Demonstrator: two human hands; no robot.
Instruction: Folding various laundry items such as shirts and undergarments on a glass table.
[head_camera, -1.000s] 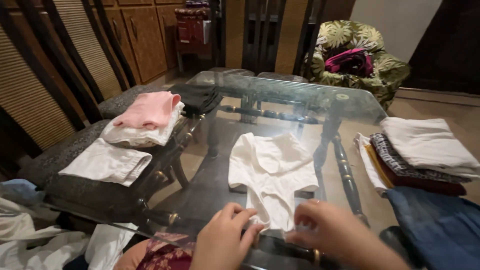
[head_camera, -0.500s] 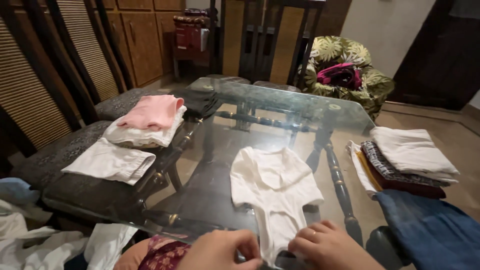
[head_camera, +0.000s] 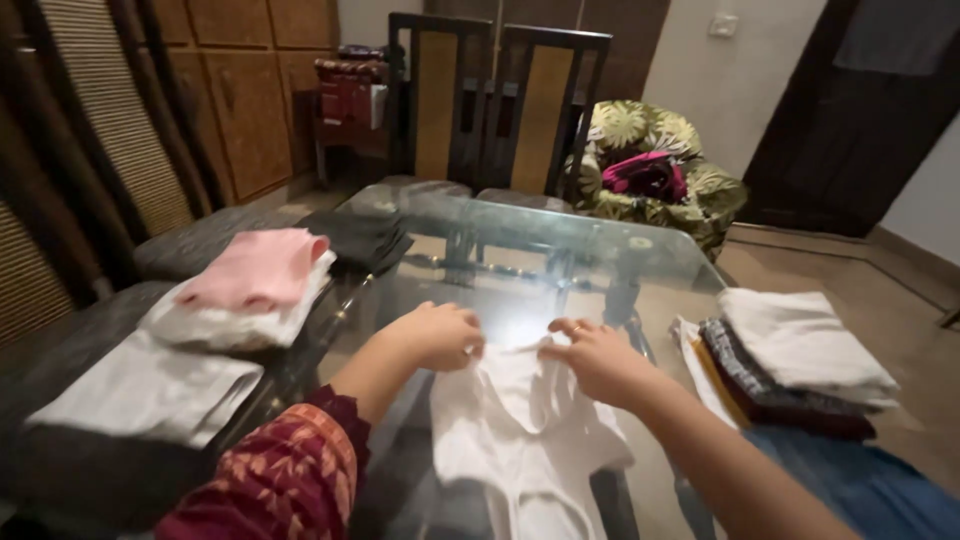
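Note:
A white sleeveless garment (head_camera: 515, 430) lies flat on the glass table (head_camera: 540, 240) in front of me. My left hand (head_camera: 435, 335) grips its far edge on the left side. My right hand (head_camera: 590, 358), with a ring on one finger, pinches the same far edge on the right side. My left forearm wears a red patterned sleeve (head_camera: 280, 485).
On the left lie a folded white cloth (head_camera: 145, 385), a pink-on-white folded stack (head_camera: 245, 285) and a dark folded cloth (head_camera: 360, 238). On the right sit a stack of folded clothes (head_camera: 790, 365) and blue fabric (head_camera: 880, 485). Two chairs (head_camera: 495, 100) and a leaf-patterned armchair (head_camera: 650, 165) stand beyond the table.
Both hands have moved from the near bottom end of the white garment to its far top edge and taken hold there. The view has tilted up.

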